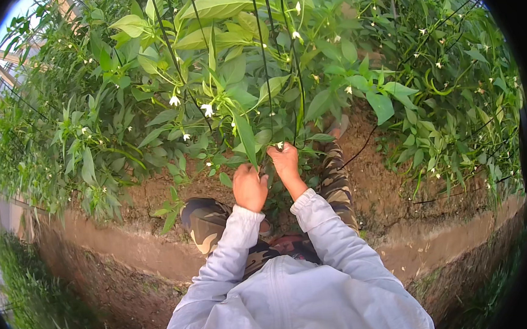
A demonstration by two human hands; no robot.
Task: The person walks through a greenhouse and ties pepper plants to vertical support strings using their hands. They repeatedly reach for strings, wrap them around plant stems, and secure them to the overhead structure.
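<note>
My left hand [250, 188] is at the foot of a flowering pepper plant [240, 88], its fingers bent among the lower stems. Close on its right, my right hand [285, 162] reaches a little higher into the same plant, beside a small white flower [280, 145]. Leaves and the fingers themselves hide what either hand touches. Dark support strings [266, 72] run up through the foliage above both hands. A long green leaf [246, 140] hangs just over my left hand.
Dense pepper plants stand on both sides, with thin green peppers [437, 89] on the right. A dark string [358, 148] slants over the brown soil [371, 193] right of my leg. An earthen ledge [127, 247] crosses behind my legs. A greenhouse frame [5, 72] rises at far left.
</note>
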